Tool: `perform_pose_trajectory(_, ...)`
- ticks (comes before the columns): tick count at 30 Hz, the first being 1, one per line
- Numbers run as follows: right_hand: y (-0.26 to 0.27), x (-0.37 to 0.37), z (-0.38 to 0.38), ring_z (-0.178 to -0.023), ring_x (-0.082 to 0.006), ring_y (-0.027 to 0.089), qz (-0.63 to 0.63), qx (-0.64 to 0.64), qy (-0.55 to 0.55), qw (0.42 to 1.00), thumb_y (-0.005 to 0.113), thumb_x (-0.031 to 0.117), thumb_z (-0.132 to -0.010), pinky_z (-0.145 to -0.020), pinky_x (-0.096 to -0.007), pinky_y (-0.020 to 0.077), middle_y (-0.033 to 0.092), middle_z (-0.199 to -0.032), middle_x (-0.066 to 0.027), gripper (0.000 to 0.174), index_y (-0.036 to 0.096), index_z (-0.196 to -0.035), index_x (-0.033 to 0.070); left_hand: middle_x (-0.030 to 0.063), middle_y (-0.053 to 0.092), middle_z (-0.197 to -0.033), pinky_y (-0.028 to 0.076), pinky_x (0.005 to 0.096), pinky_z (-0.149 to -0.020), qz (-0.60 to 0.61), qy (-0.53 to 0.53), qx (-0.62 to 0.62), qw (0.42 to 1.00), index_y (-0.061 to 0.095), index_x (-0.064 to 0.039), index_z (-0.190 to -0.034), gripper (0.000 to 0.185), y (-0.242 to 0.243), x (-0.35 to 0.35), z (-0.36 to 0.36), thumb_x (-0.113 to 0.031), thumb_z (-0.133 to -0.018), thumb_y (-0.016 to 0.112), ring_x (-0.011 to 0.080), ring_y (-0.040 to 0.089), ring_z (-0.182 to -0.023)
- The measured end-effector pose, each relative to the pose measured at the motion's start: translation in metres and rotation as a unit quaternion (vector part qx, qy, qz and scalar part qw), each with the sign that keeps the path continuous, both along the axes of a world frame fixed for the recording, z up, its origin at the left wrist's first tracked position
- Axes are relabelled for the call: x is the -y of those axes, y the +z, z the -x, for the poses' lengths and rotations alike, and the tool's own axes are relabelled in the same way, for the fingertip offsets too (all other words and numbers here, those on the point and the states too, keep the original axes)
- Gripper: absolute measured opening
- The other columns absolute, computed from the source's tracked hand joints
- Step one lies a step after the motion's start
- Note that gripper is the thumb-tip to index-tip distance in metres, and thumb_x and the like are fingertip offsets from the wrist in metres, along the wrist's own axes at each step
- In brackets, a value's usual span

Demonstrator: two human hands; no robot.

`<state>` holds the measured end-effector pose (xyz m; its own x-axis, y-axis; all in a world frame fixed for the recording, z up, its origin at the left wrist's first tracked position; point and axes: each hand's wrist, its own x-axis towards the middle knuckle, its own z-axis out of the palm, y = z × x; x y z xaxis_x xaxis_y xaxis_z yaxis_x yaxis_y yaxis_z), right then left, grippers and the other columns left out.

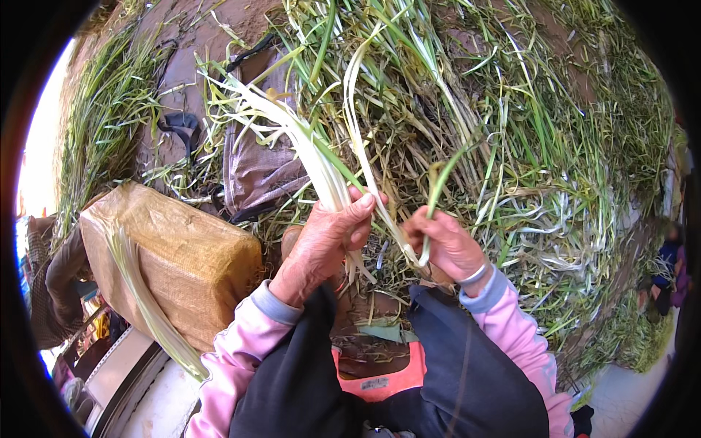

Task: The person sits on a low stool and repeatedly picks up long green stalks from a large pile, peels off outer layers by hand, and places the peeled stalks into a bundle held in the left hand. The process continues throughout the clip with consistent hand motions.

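My left hand [334, 230] is closed around a bundle of pale, long-stemmed leafy vegetable stalks [306, 142], which look like garlic chives or young garlic. Their whitish parts fan out up and to the left. One more pale stalk [356, 126] passes beside my left thumb, its lower end near my right hand. My right hand [449, 241] pinches a short green leaf [443, 180], whose white lower end meets the foot of that stalk. Another bunch of pale stalks [148, 301] lies across a yellow-brown woven-covered block [181, 252] at my left.
Heaped green leaves and stalks [526, 164] cover much of the ground ahead and to the right. A purplish woven sack [257, 159] lies ahead, with a dark strap [186, 128] left of it. An orange plastic seat [383, 383] is between my legs. Other people are at both far edges.
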<state>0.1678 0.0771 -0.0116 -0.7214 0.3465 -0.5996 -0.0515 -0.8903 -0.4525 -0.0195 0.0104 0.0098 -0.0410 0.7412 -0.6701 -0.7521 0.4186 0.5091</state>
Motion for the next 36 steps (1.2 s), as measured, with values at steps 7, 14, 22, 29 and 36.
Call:
perform_pose_trajectory(7,-0.006,0.022,0.028,-0.063,-0.0079,0.055,0.219,-0.170,0.042,0.960,0.050,0.027,-0.087,-0.056,-0.0192,0.0446,0.058,-0.073,-0.0004,0.025,0.056,-0.097,0.006,0.0007,0.053,-0.063,0.029,0.0157,-0.039,0.029,-0.073,0.017,0.997,0.057,-0.002,-0.088,0.018,0.005,-0.006,0.002,-0.017,-0.079,0.062,0.0041,0.044,-0.045)
perform_pose_trajectory(14,-0.008,0.043,0.029,-0.069,-0.0086,0.056,0.152,-0.085,0.019,0.984,0.052,0.023,-0.086,-0.060,-0.0213,0.0463,0.059,-0.079,-0.0019,0.020,0.056,-0.097,0.006,-0.0027,0.048,-0.051,0.026,0.0177,-0.033,0.119,-0.049,-0.171,0.977,0.056,-0.004,-0.079,0.023,-0.010,0.002,-0.007,-0.027,-0.080,0.062,0.0033,0.035,-0.036)
perform_pose_trajectory(22,-0.017,0.039,0.028,-0.079,-0.0144,0.060,0.106,-0.028,-0.124,0.986,0.048,0.022,-0.088,-0.069,-0.0298,0.0519,0.058,-0.087,-0.0059,0.019,0.050,-0.098,0.006,0.0008,0.049,-0.073,0.029,0.0172,-0.039,-0.019,0.001,0.048,0.999,0.051,-0.001,-0.098,0.036,-0.006,0.014,-0.003,-0.035,-0.088,0.046,0.0036,0.030,-0.042)
perform_pose_trajectory(29,0.020,-0.002,-0.036,-0.064,-0.0135,0.054,-0.027,-0.040,-0.167,0.985,0.048,0.024,-0.087,-0.069,-0.0306,0.0477,0.048,-0.064,0.0006,0.017,0.050,-0.083,0.008,-0.0039,0.046,-0.067,0.027,0.0170,-0.040,-0.120,0.120,0.020,0.985,0.052,-0.007,-0.090,0.025,0.017,0.001,0.029,-0.031,-0.088,0.047,0.0020,0.030,-0.043)
perform_pose_trajectory(36,0.051,-0.084,-0.286,-0.049,-0.0041,0.034,-0.341,0.383,-0.079,0.855,0.042,0.034,-0.090,-0.051,-0.0228,0.0371,0.039,-0.063,0.0053,0.026,0.048,-0.091,0.009,-0.0011,0.043,-0.067,0.024,0.0162,-0.035,-0.255,0.253,0.101,0.928,0.046,-0.003,-0.092,0.020,0.023,-0.002,0.105,-0.021,-0.092,0.040,0.0016,0.025,-0.042)
